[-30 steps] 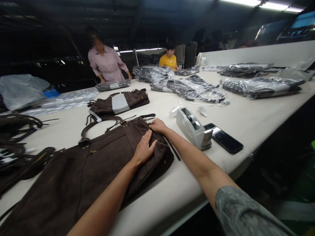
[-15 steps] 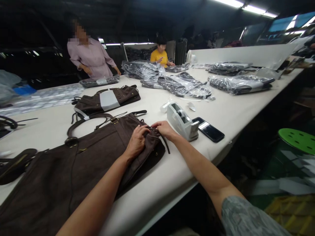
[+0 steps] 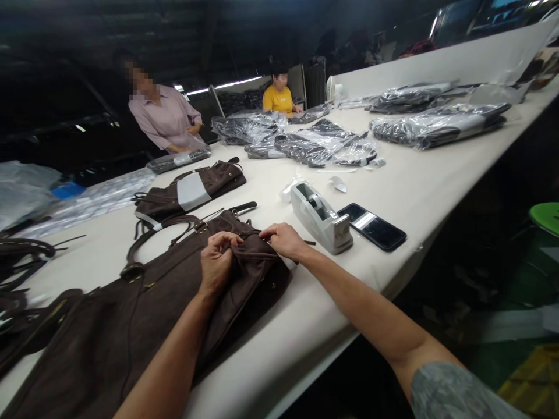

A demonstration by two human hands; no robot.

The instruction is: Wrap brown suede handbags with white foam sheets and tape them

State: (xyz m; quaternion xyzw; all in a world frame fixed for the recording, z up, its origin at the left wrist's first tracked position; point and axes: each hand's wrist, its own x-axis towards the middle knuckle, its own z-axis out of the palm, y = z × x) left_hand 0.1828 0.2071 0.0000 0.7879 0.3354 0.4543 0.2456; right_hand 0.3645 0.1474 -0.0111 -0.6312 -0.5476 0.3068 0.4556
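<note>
A dark brown handbag [image 3: 174, 302] lies on its side on the table, its looped handle toward the far side. My left hand [image 3: 217, 262] is closed, thumb and fingers pinching the bag near its top right corner, where the cloth is bunched up. Just to the right, my right hand [image 3: 283, 240] pinches a thin dark strap at that same corner. A short strap end sticks out past the right wrist. What exactly lies between the fingertips is partly hidden. Close by on the right stands a grey tape dispenser [image 3: 321, 218], with a black phone [image 3: 372, 226] beside it.
Behind the bag lies a folded brown bag with a pale band [image 3: 193, 191]. Several plastic-wrapped bags [image 3: 437, 125] lie farther back. More dark bags [image 3: 39, 320] are at the left. Two people stand or sit across the table [image 3: 349, 302]. A green stool [image 3: 545, 216] is at the right.
My left hand has moved left and changed from lying on the bag to pinching it. My right hand has shifted slightly left. The person in pink has brought their hands together; the view has tilted.
</note>
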